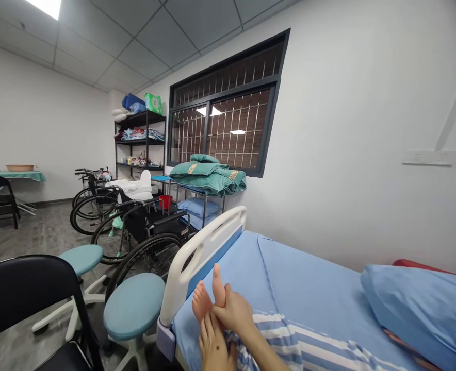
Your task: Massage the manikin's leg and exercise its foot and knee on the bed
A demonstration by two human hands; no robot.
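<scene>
Two bare feet stick up near the foot end of the bed, below legs in blue-and-white striped trousers (276, 337). My right hand (238, 312) is closed around the far foot (217, 281), its thumb up along the side and its fingers wrapped below. Against the lower part of the near foot (200, 301) lies my left hand (214, 345), palm down, with fingers stretched out. The heels and ankles are mostly hidden behind my hands. Whether the feet belong to a person or a manikin I cannot tell.
Beside my hands rises the white footboard (189, 257). A blue pillow (417, 309) lies at the right on the blue sheet (301, 273). Round stools (135, 304), a black chair (27, 278) and wheelchairs (135, 226) stand left. Green bedding (212, 175) is piled under the window.
</scene>
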